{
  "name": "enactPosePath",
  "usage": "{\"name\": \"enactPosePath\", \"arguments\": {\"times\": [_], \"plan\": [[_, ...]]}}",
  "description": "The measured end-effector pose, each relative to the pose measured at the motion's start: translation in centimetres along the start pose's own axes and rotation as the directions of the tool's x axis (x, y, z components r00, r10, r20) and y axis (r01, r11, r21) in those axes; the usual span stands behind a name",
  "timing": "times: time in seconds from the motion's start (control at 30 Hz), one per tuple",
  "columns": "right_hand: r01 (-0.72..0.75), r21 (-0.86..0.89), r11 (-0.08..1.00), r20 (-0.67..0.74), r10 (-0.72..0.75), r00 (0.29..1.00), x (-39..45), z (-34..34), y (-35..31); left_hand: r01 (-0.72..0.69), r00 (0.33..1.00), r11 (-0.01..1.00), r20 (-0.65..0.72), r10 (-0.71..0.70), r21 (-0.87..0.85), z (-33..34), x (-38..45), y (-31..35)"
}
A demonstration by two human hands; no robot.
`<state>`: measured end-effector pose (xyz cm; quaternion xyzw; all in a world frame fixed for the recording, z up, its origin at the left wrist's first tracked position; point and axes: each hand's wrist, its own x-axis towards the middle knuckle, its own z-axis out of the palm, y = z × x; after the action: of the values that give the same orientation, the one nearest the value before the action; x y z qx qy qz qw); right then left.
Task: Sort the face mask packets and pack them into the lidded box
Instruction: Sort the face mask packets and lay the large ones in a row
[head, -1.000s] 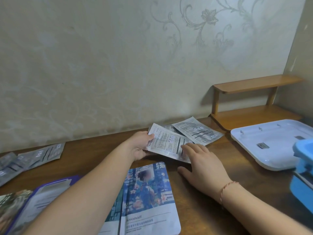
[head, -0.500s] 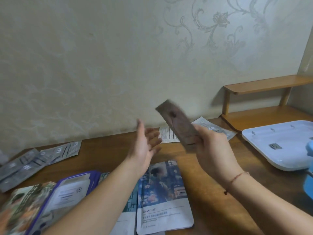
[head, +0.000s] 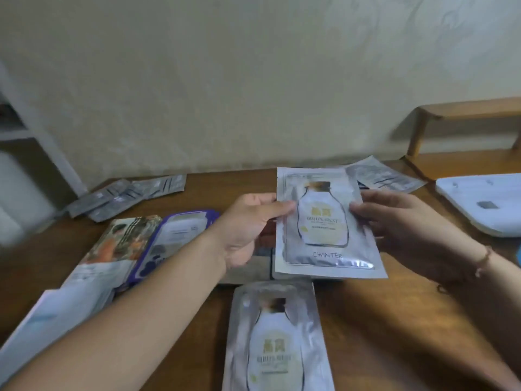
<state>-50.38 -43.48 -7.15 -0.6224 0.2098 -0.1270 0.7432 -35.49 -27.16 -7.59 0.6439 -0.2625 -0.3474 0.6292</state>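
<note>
In the head view, you are now holding a silver Bird's Nest packet (head: 324, 221) face up between both hands, where half a second ago your right hand alone was swinging a blurred packet through the air and your left hand was open and empty. Your left hand (head: 248, 221) is pinching the packet's left edge between thumb and fingers; your right hand (head: 400, 221) is closing on its right edge, thumb on the front. The printed bottle and the word CWINTER are now reading clearly, so you are showing yourself which kind it is.

That matters for the sorting: a matching Bird's Nest packet (head: 277, 342) is lying flat on the wooden table (head: 394, 320) at six o'clock of the one you are holding, just beside its lower edge. I judge you are pairing like with like, and this one is probably heading onto that pile.

At nine o'clock of your left hand, the purple-edged packet (head: 174, 235) and the orange-patterned packet (head: 121, 238) are overlapping. At ten o'clock, grey sachets (head: 127, 196) are lying by the wall. At one o'clock, more silver packets (head: 386, 176) are waiting back side up. At three o'clock, the white lid (head: 485, 201) is resting open on the table; the box itself is barely showing at the right edge, so packing is not yet starting.
</note>
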Motion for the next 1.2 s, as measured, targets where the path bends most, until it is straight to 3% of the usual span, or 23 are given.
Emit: {"name": "enactPosePath", "arguments": {"times": [0.1, 0.2, 0.27, 0.47, 0.6, 0.7, 0.77, 0.83, 0.9, 0.97, 1.03, 1.2], "plan": [[-0.033, -0.08, 0.996, 0.076, 0.039, 0.996, -2.6, 2.8, 1.7, -0.022, 1.0, 1.0, -0.012, 0.022, 0.02, -1.7, -5.3, -1.0], [-0.058, -0.114, 0.992, 0.1, 0.069, 0.993, -5.5, 5.5, 4.1, -0.009, 0.984, 0.948, -0.165, 0.064, 0.319, -3.5, -10.0, -3.1], [-0.04, -0.172, 0.984, 0.07, 0.052, 0.996, -6.9, 6.5, 5.9, 0.009, 0.986, 0.894, -0.155, 0.067, 0.447, -4.3, -12.3, -4.9], [0.106, -0.545, 0.832, -0.009, -0.132, 0.991, -8.3, 6.8, 8.6, -0.002, 0.978, 0.814, -0.167, 0.122, 0.581, -4.1, -13.8, -8.6], [0.124, -0.608, 0.784, 0.026, -0.137, 0.99, -8.4, 6.7, 8.2, -0.034, 0.946, 0.725, -0.212, 0.246, 0.688, -3.7, -14.0, -9.4], [0.163, -0.794, 0.586, 0.028, -0.233, 0.972, -8.7, 5.9, 8.7, -0.059, 0.905, 0.609, -0.215, 0.366, 0.791, -3.9, -15.5, -9.9], [0.237, -0.908, 0.346, 0.066, -0.44, 0.896, -8.9, 5.3, 9.1, -0.131, 0.912, 0.492, -0.09, 0.4, 0.861, -3.7, -17.3, -10.7], [0.382, -0.907, 0.179, 0.236, -0.535, 0.811, -9.0, 5.4, 9.1, -0.192, 0.92, 0.333, 0.051, 0.389, 0.923, -3.1, -18.6, -11.8], [0.472, -0.878, 0.082, 0.402, -0.409, 0.819, -8.6, 6.1, 9.2, -0.247, 0.899, 0.182, 0.155, 0.411, 0.952, -2.7, -19.0, -12.9], [0.491, -0.871, 0.018, 0.477, -0.209, 0.853, -7.8, 6.6, 9.1, -0.278, 0.877, 0.169, 0.178, 0.446, 0.945, -2.4, -18.5, -13.6], [0.474, -0.88, -0.04, 0.476, -0.094, 0.875, -6.9, 6.3, 9.0, -0.271, 0.862, 0.148, 0.171, 0.478, 0.951, -2.2, -17.9, -13.9], [0.487, -0.865, -0.123, 0.491, -0.004, 0.871, -5.1, 4.6, 9.3, -0.195, 0.877, 0.053, 0.15, 0.456, 0.979, -1.7, -17.1, -14.5]]}}
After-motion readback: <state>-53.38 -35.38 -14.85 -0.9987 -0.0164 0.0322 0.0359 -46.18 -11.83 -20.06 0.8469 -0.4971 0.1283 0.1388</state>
